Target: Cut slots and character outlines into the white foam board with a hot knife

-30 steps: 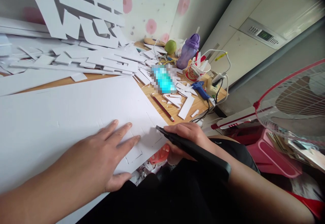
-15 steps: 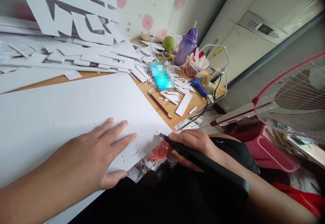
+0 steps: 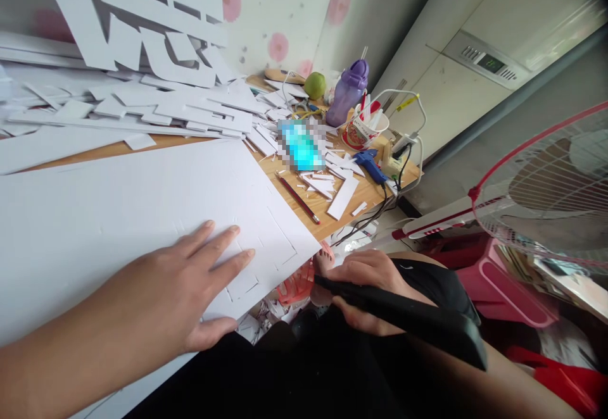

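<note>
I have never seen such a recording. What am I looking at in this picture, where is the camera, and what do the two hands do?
The camera sits on a person's head and looks down at their own bare hands; there is no machine. The left hand lies flat on a big white board that has cut lines near its corner. The right hand grips a black cutting tool, held off the board's edge, above the lap. On the wooden table lie white offcuts, a red pencil, a blue glue gun, a purple bottle and a green fruit. A fan stands at the right.

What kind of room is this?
Probably a home craft corner: a wooden desk piled with white cut-out board pieces, a blue glue gun, and a black cutter in the right hand.
</note>
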Demonstrator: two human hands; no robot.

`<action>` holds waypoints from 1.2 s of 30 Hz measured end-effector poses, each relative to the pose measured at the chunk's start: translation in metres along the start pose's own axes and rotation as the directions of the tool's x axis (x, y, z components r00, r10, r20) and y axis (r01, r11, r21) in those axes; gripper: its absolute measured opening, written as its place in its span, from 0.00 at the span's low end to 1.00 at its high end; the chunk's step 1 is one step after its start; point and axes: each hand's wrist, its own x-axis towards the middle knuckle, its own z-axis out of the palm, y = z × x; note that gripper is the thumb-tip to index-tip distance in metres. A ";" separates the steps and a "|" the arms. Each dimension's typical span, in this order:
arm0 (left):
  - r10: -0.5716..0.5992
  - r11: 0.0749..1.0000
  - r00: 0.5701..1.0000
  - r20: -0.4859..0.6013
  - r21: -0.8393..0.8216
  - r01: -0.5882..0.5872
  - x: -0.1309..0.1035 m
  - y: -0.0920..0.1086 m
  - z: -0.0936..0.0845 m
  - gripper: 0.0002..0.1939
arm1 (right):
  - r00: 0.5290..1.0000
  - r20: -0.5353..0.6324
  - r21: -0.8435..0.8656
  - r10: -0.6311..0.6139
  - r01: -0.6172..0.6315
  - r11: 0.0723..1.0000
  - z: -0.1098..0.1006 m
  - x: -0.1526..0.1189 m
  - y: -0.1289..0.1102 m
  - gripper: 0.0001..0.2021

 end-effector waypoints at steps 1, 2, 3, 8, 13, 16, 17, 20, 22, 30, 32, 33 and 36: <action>0.025 1.000 1.000 0.011 0.016 -0.025 0.001 -0.001 -0.001 0.37 | 0.999 -0.032 0.018 0.025 -0.024 1.000 -0.002 -0.001 -0.001 0.10; 0.050 0.998 0.998 0.023 0.026 -0.051 0.001 -0.001 -0.002 0.38 | 0.996 -0.063 0.043 0.070 -0.068 0.997 -0.003 -0.001 -0.003 0.09; 0.070 0.997 0.997 0.037 0.033 -0.072 0.001 -0.002 -0.003 0.38 | 0.988 -0.084 0.081 0.132 -0.126 0.989 -0.004 -0.001 -0.004 0.09; 0.111 0.989 0.989 0.097 0.087 -0.119 -0.003 -0.006 -0.006 0.27 | 0.871 -0.165 0.473 0.463 -0.342 0.812 0.008 0.006 -0.001 0.17; 0.141 0.990 0.987 0.072 -0.027 -0.140 -0.005 -0.009 -0.005 0.31 | 0.827 -0.144 0.621 0.544 -0.352 0.700 0.031 0.019 0.006 0.23; 0.182 0.983 0.979 0.095 0.008 -0.184 -0.006 -0.009 -0.005 0.33 | 0.856 -0.199 0.352 0.478 -0.392 0.850 0.035 0.025 -0.003 0.16; 0.191 0.980 0.975 0.110 0.026 -0.195 -0.006 -0.009 -0.005 0.34 | 0.879 -0.209 0.258 0.429 -0.374 0.891 0.036 0.026 -0.007 0.14; 0.204 0.977 0.970 0.129 0.039 -0.211 -0.004 -0.008 -0.004 0.37 | 0.934 -0.234 0.099 0.271 -0.255 0.962 0.041 0.026 -0.015 0.11; 0.181 0.982 0.978 0.101 0.028 -0.185 -0.003 -0.006 -0.003 0.39 | 0.945 -0.262 0.063 0.195 -0.185 0.981 0.046 0.025 -0.015 0.11; 0.137 0.990 0.983 0.119 0.022 -0.140 -0.003 0.002 -0.009 0.38 | 0.966 -0.243 -0.004 0.085 -0.088 0.996 0.048 0.026 -0.010 0.12; 0.124 0.991 0.980 0.154 0.022 -0.128 -0.002 0.002 -0.012 0.38 | 0.968 -0.243 -0.013 0.066 -0.071 0.997 0.048 0.028 -0.010 0.12; 0.127 0.991 0.978 0.167 0.017 -0.131 -0.002 0.002 -0.012 0.38 | 0.968 -0.244 -0.019 0.059 -0.066 0.998 0.048 0.028 -0.010 0.12; 0.161 0.987 0.971 0.177 0.003 -0.164 0.000 0.001 -0.012 0.40 | 0.968 -0.248 -0.050 0.032 -0.046 0.998 0.048 0.030 -0.010 0.11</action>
